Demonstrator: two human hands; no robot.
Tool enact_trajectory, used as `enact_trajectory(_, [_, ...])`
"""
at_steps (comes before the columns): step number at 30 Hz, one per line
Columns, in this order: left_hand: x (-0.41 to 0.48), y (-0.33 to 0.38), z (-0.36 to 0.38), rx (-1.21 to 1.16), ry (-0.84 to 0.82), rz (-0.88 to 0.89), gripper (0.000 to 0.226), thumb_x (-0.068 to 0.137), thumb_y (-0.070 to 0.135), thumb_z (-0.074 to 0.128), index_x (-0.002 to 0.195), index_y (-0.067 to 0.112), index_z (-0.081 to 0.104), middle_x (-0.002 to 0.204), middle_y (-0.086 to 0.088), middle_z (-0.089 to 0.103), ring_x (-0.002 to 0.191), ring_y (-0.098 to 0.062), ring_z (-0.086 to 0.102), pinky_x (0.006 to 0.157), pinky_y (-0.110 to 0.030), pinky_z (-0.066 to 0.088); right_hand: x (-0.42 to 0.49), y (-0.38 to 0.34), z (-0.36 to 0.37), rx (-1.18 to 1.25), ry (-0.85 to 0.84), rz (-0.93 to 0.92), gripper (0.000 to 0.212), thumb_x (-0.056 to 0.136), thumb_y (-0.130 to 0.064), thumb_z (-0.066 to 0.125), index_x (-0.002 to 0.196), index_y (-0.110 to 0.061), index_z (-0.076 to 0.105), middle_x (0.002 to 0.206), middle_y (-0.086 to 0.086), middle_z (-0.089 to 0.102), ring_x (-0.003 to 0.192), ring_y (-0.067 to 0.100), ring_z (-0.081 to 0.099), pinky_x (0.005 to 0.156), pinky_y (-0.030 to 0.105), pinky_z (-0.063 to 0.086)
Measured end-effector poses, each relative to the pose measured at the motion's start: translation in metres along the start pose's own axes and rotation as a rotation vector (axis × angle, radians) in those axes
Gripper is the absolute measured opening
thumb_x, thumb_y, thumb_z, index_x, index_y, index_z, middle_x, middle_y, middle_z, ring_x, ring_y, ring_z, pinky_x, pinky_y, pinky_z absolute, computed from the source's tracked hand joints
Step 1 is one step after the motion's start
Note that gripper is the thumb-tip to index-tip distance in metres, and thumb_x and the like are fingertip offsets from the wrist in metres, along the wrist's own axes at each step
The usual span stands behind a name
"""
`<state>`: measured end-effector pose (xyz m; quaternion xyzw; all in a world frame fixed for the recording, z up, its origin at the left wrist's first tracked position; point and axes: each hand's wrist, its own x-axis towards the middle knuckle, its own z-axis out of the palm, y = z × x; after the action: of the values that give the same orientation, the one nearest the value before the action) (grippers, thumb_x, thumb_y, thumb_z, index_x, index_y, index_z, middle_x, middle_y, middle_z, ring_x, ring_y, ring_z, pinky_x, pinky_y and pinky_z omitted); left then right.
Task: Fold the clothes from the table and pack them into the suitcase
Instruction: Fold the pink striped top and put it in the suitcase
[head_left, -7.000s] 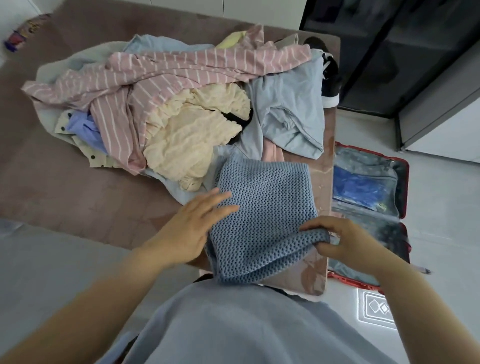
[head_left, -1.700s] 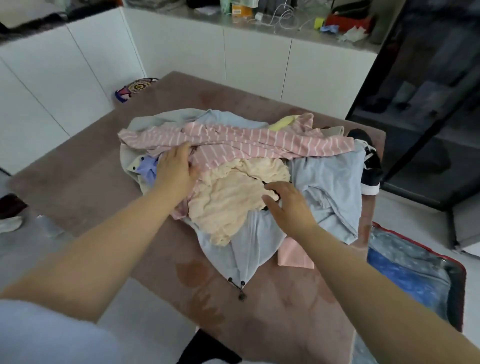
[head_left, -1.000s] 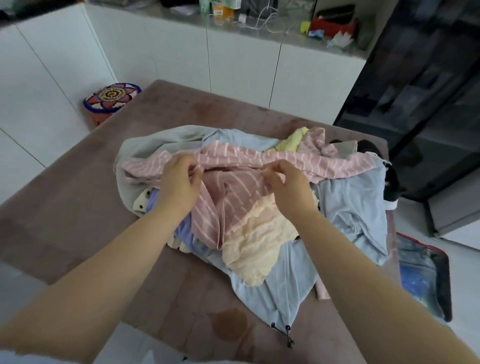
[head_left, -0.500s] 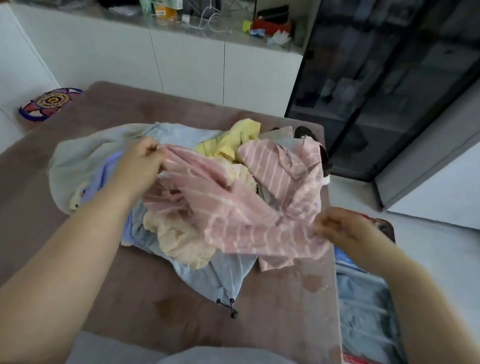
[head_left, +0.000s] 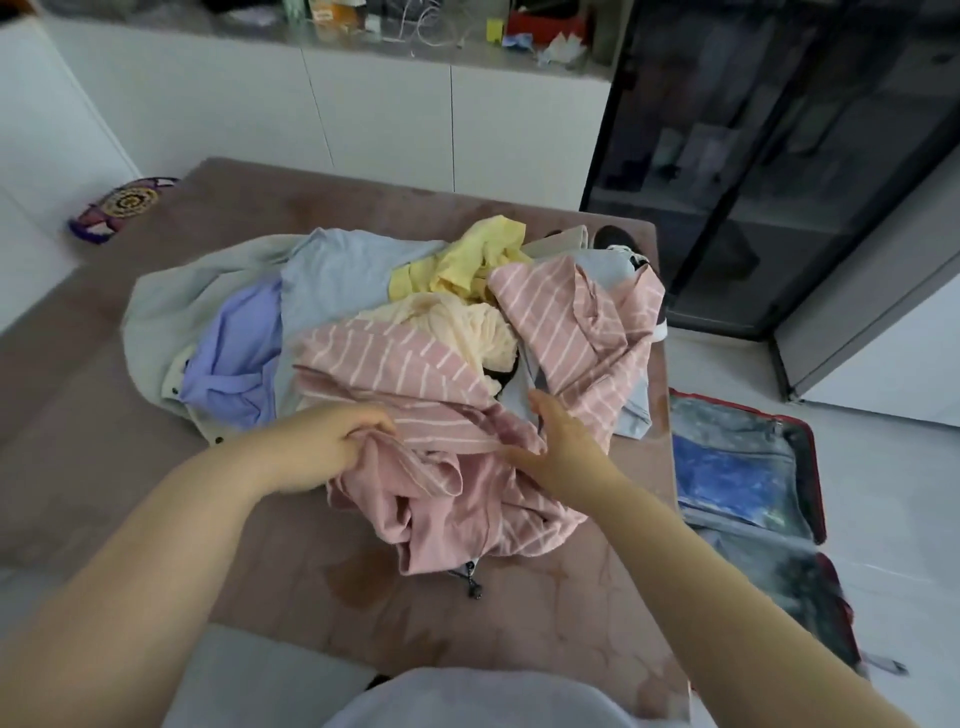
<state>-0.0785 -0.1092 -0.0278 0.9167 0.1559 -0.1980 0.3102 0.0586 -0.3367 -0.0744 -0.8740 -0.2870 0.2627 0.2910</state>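
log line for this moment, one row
left hand: grips pink striped shirt | right hand: rests on shirt | pile: unfolded | suitcase: open

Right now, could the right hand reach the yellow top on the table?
Probably yes: the yellow top lies uncovered farther back; the right hand rests open on the pink striped shirt.
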Motion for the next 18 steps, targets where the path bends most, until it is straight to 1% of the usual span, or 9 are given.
enact_trajectory(1, [-0.005, -0.004, 0.0, 0.028, -0.032, -0.002, 0.049, 0.082, 0.008, 0.041, 0.092, 0.054, 0.053, 0.119, 0.008, 0.061, 0.109, -0.015, 0.057, 0.098, -0.037, 0.044, 0.005, -0.002, 0.004, -0.025, -0.031, 0.035, 0.072, 0.087, -0.038, 0.062, 0.145, -0.015, 0.025, 0.134, 0.006, 0.048, 0.124, 0.024, 0.045, 0.098, 0.032, 0.037])
enact_trajectory(3, [-0.015, -0.012, -0.002, 0.041, -0.098, 0.005, 0.051, 0.085, 0.003, 0.05, 0.099, 0.053, 0.05, 0.121, 0.011, 0.059, 0.108, -0.01, 0.057, 0.095, -0.027, 0.046, 0.016, -0.003, 0.005, -0.061, -0.058, 0.081, 0.048, 0.088, -0.026, 0.061, 0.132, -0.012, 0.046, 0.105, 0.005, 0.059, 0.1, 0.023, 0.057, 0.085, 0.033, 0.045])
enact_trajectory(6, [-0.025, -0.008, -0.008, -0.033, -0.146, 0.068, 0.053, 0.081, 0.016, 0.07, 0.116, 0.045, 0.043, 0.122, 0.021, 0.052, 0.111, 0.002, 0.051, 0.091, -0.011, 0.042, 0.019, -0.006, -0.008, 0.022, -0.019, -0.016, 0.009, 0.085, -0.009, 0.059, 0.087, -0.004, 0.067, 0.073, 0.005, 0.058, 0.064, 0.013, 0.049, 0.067, 0.031, 0.046])
enact_trajectory(8, [-0.02, 0.008, -0.009, -0.11, 0.118, 0.174, 0.06, 0.078, 0.025, 0.074, 0.119, 0.05, 0.038, 0.127, 0.026, 0.045, 0.117, 0.007, 0.045, 0.098, -0.015, 0.039, 0.01, -0.017, -0.017, 0.174, 0.021, -0.141, 0.011, 0.087, -0.012, 0.061, 0.081, -0.006, 0.067, 0.065, 0.0, 0.055, 0.055, 0.004, 0.042, 0.058, 0.02, 0.038])
enact_trajectory(10, [-0.006, 0.027, -0.008, -0.138, 0.39, 0.316, 0.063, 0.077, 0.037, 0.072, 0.127, 0.045, 0.036, 0.135, 0.02, 0.039, 0.126, -0.001, 0.037, 0.106, -0.023, 0.031, -0.003, -0.037, -0.023, 0.321, 0.046, -0.251, 0.011, 0.088, -0.013, 0.063, 0.089, -0.006, 0.071, 0.062, -0.006, 0.055, 0.052, 0.002, 0.041, 0.054, 0.014, 0.035])
enact_trajectory(13, [0.024, 0.046, -0.011, 0.124, 0.41, 0.391, 0.07, 0.069, 0.064, 0.055, 0.127, 0.027, 0.053, 0.139, 0.006, 0.045, 0.129, -0.012, 0.037, 0.108, -0.033, 0.026, -0.016, -0.058, -0.036, 0.39, 0.201, -0.378, 0.016, 0.086, -0.008, 0.065, 0.094, -0.021, 0.07, 0.077, -0.006, 0.064, 0.069, 0.003, 0.055, 0.065, 0.011, 0.043])
enact_trajectory(15, [0.035, 0.054, -0.02, 0.13, 0.39, 0.371, 0.045, 0.073, 0.055, 0.059, 0.095, 0.017, 0.067, 0.106, 0.002, 0.066, 0.101, -0.008, 0.056, 0.09, -0.034, 0.04, -0.018, -0.06, -0.059, 0.415, 0.355, -0.401, 0.021, 0.085, -0.006, 0.065, 0.093, -0.025, 0.067, 0.08, -0.005, 0.062, 0.073, 0.003, 0.053, 0.071, 0.009, 0.042])
enact_trajectory(16, [0.038, 0.057, -0.027, 0.053, 0.37, 0.365, 0.028, 0.079, 0.044, 0.065, 0.079, 0.017, 0.063, 0.081, 0.003, 0.063, 0.078, 0.001, 0.055, 0.075, -0.027, 0.041, -0.018, -0.059, -0.073, 0.419, 0.42, -0.389, 0.022, 0.085, -0.007, 0.065, 0.091, -0.027, 0.067, 0.08, -0.008, 0.061, 0.072, 0.001, 0.052, 0.071, 0.007, 0.041])
enact_trajectory(18, [0.041, 0.06, -0.043, -0.025, 0.358, 0.352, 0.023, 0.082, 0.027, 0.068, 0.067, 0.018, 0.053, 0.06, 0.006, 0.049, 0.056, 0.002, 0.045, 0.057, -0.017, 0.033, -0.017, -0.054, -0.096, 0.381, 0.465, -0.333, 0.021, 0.083, -0.011, 0.069, 0.09, -0.031, 0.067, 0.078, -0.015, 0.058, 0.065, -0.006, 0.051, 0.067, 0.004, 0.04])
